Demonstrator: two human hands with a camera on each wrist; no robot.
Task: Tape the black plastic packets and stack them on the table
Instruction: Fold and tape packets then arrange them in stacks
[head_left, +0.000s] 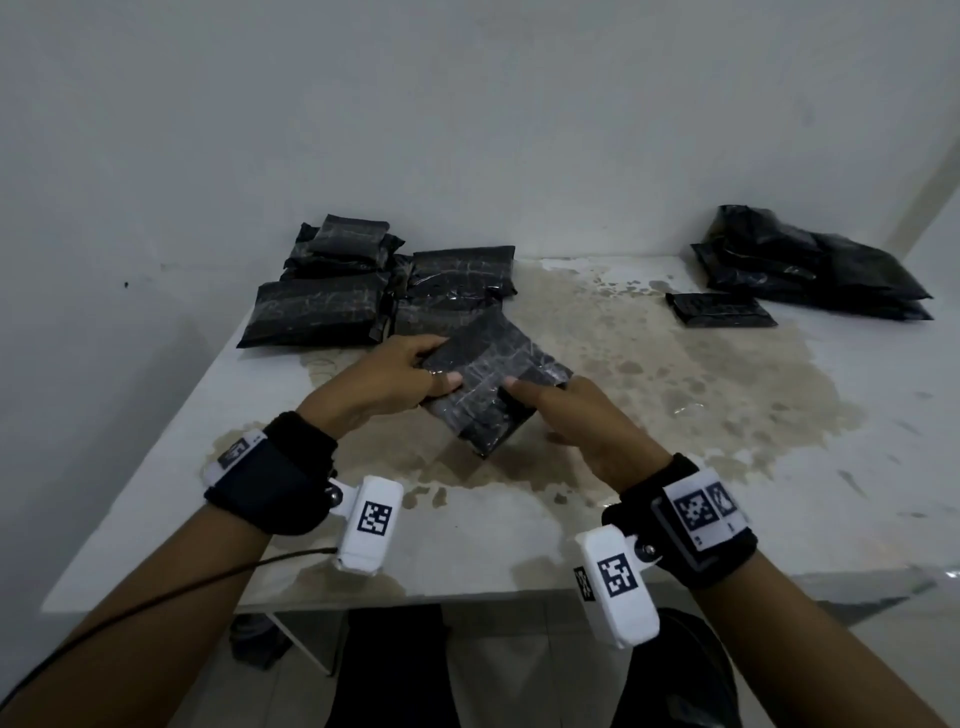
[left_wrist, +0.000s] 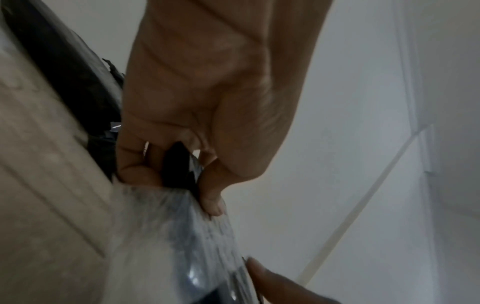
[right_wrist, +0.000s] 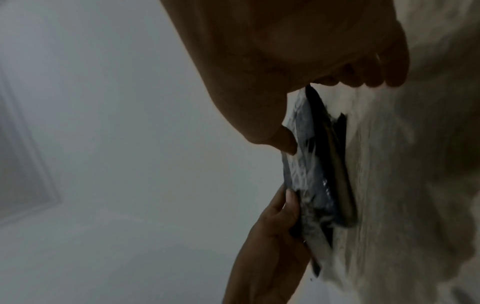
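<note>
A black plastic packet (head_left: 493, 384) wrapped in clear tape is held just above the stained table (head_left: 675, 415), turned diagonally. My left hand (head_left: 410, 374) grips its left edge, thumb on top and fingers beneath; the left wrist view shows the same pinch on the packet (left_wrist: 182, 236). My right hand (head_left: 566, 410) holds the packet's right side, thumb pressed on the taped top face and fingers under the edge, as the right wrist view shows on the packet (right_wrist: 317, 174). A pile of taped packets (head_left: 363, 280) lies at the back left.
A heap of shiny black packets (head_left: 815, 265) lies at the back right, with one small packet (head_left: 719, 309) in front of it. A white wall stands behind the table. The table's near edge (head_left: 415, 592) runs just behind my wrists.
</note>
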